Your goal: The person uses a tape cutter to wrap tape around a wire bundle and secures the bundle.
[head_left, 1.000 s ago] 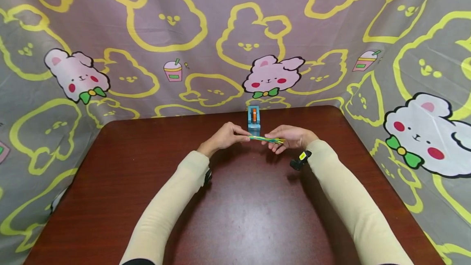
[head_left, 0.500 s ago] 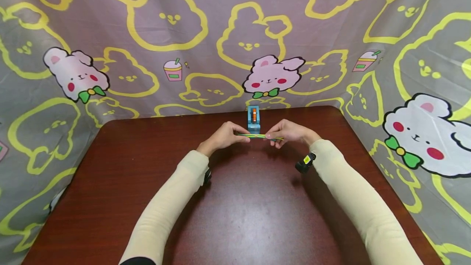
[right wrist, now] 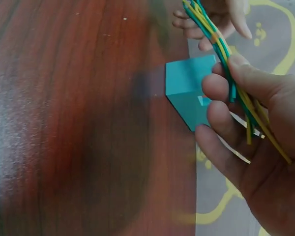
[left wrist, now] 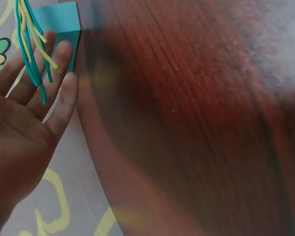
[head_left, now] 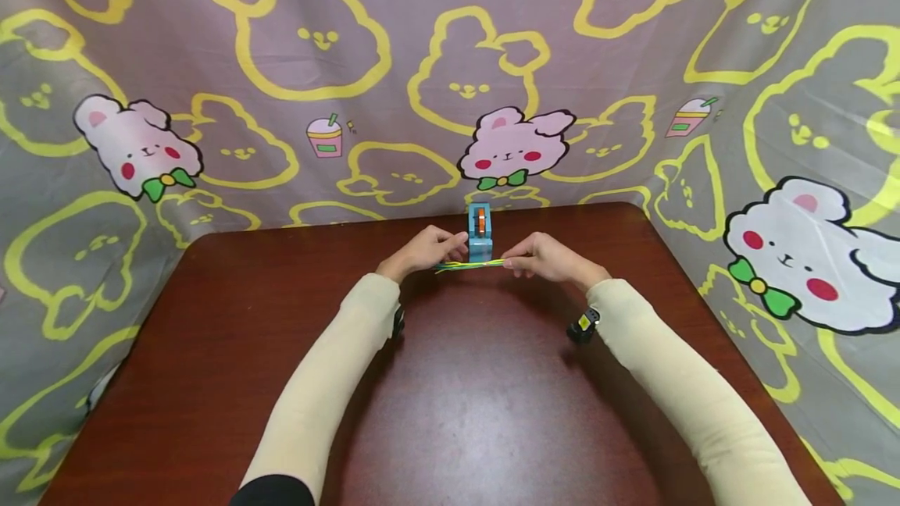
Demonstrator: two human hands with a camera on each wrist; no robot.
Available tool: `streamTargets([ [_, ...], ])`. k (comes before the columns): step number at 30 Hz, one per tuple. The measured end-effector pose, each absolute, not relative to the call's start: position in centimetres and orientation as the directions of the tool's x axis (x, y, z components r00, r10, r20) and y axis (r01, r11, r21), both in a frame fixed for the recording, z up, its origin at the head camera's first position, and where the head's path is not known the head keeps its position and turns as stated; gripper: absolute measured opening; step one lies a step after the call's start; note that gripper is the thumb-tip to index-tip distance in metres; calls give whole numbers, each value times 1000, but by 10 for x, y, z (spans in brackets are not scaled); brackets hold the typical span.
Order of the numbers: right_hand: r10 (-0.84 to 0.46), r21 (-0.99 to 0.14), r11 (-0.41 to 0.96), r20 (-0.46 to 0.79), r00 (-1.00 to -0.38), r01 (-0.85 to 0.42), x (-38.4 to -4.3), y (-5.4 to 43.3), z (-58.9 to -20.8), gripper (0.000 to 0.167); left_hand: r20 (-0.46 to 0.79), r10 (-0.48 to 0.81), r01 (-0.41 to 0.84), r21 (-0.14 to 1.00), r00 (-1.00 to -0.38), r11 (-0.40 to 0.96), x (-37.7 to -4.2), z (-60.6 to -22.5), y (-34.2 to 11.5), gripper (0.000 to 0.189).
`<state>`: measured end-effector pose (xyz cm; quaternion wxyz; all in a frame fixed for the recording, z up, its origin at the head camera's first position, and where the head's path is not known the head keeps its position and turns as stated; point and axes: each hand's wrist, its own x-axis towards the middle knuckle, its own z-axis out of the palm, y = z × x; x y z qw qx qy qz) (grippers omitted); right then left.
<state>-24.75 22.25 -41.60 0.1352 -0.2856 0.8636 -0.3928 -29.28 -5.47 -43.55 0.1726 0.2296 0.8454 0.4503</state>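
The person is wearing cream sleeves [head_left: 312, 397] and black wrist cameras [head_left: 576, 333], the right one bearing a yellow label [head_left: 584, 322].

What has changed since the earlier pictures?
The bundle of green and yellow strands has shifted toward the person's left. The left hand has let go, its fingers now open near the loose ends. The right hand still holds the bundle; the blue tape dispenser stayed on the table.
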Motion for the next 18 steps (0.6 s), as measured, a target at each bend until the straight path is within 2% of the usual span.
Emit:
streamTargets([
  [6, -602, -705, 501, 132, -787, -502, -244, 220, -420, 19, -230, 557, 104, 858, -798, 503, -299, -439, -54, 61],
  [14, -554, -700, 487, 214, -804, -522, -242, 219, -429, 17, -419, 630, -89, 869, -654, 487, -302, -440, -55, 68],
  [18, -538, -674, 491, 263, -801, -552, -241, 218, -433, 17, -439, 649, -134, 876, -621, 464, -301, -438, -58, 66],
])
